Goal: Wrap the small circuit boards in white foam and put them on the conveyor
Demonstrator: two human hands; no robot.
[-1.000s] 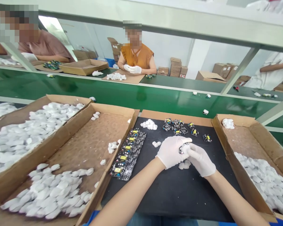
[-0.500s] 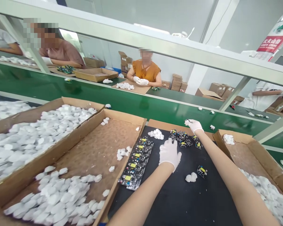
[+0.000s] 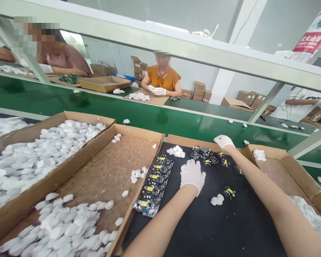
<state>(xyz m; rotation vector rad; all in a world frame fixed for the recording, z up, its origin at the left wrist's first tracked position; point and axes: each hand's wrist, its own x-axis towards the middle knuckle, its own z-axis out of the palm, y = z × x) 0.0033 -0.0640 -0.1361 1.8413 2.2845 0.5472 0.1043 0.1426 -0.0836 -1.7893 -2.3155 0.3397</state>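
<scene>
My left hand [image 3: 192, 175], in a white glove, is over the black mat [image 3: 200, 221] with its fingers apart and nothing visible in them. Just beyond its fingertips lies a heap of small circuit boards [image 3: 207, 155] with yellow parts. My right hand [image 3: 224, 142], also gloved, reaches to the near edge of the green conveyor belt [image 3: 160, 119]. Its fingers are pinched on a small circuit board, mostly hidden, with only a dark edge showing. A joined panel of boards [image 3: 153, 185] lies left of my left hand. White pads [image 3: 176, 151] are piled behind it.
Cardboard trays [image 3: 123, 214] with white pads flank the mat on the left, and another tray [image 3: 296, 175] on the right. A single board [image 3: 229, 192] and a white pad clump [image 3: 217, 200] lie on the mat. Co-workers [image 3: 162, 76] sit across the belt. A metal frame [image 3: 160, 46] spans overhead.
My right hand has moved slightly right and the board in its fingers is now mostly hidden. The pieces on the belt have shifted to the right. My left hand has hardly moved.
</scene>
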